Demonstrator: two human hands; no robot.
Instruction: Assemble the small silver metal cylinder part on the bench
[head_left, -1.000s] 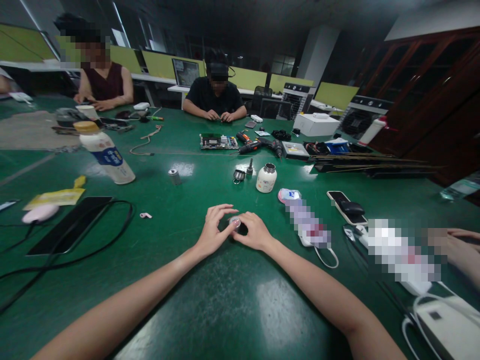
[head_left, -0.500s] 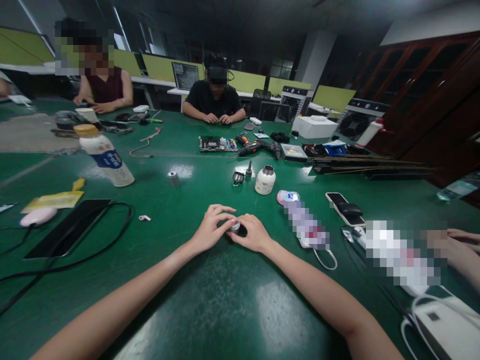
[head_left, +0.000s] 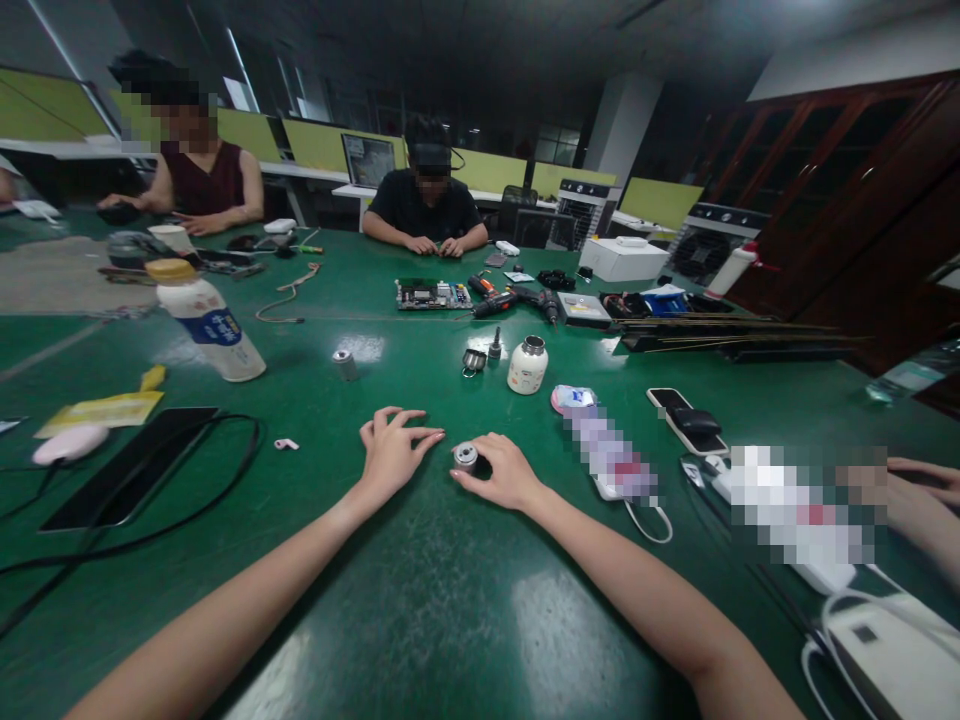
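My right hand (head_left: 501,472) is curled round a small silver metal cylinder (head_left: 466,458) standing on the green table, thumb on the near side and fingers at the back. Its top face shows a ring with dark holes. To the left hovers my left hand (head_left: 394,450), fingers spread and nothing between them, apart from the cylinder. A second, similar silver cylinder (head_left: 344,364) stands farther off to the left. Beyond my hands are a cream bottle (head_left: 528,365) without a lid, a small metal cup-like piece (head_left: 473,362) and a dark metal fitting (head_left: 495,344).
A drink bottle (head_left: 210,325), a black tablet (head_left: 131,470) with a cable and a pink earbud (head_left: 286,444) lie left. Rightward are a phone (head_left: 686,420) and power strips. A circuit board (head_left: 433,295) and power drills (head_left: 517,298) lie farther back. Co-workers sit around the table.
My left hand has let go of the silver cylinder and moved left, its fingers opening. The cylinder's top is now uncovered. My right hand stays round it.
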